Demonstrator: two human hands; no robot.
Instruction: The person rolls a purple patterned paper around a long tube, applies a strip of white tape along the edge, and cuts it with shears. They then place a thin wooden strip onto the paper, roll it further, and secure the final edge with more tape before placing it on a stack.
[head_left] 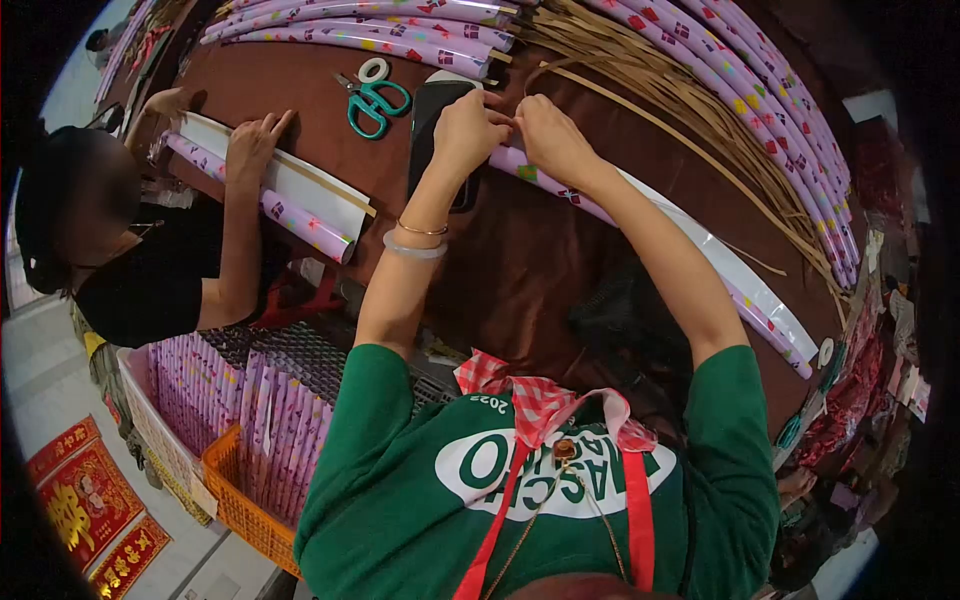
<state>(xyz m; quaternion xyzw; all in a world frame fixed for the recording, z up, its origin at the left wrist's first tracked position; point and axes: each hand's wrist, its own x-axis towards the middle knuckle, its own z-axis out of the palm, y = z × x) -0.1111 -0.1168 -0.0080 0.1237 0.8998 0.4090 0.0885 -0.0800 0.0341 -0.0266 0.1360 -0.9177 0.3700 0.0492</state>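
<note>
On the brown cloth, a pink patterned sheet with a white underside (690, 240) lies partly rolled, running from my hands toward the lower right. My left hand (470, 128) is at its left end, fingers bent and close together. Right beside it, my right hand (545, 135) pinches at the same end, fingertips nearly touching those of the left. What the fingertips hold is too small to make out. A dark phone (425, 125) lies partly under my left wrist. Teal-handled scissors (372, 102) and a white tape roll (373, 70) rest left of the phone.
A co-worker's hands (255, 145) press on another partly rolled sheet (310, 222) at the left. Finished patterned rolls (370, 35) and brown strips (650, 90) lie along the far side. Crates of rolls, one orange (245, 510), stand at lower left.
</note>
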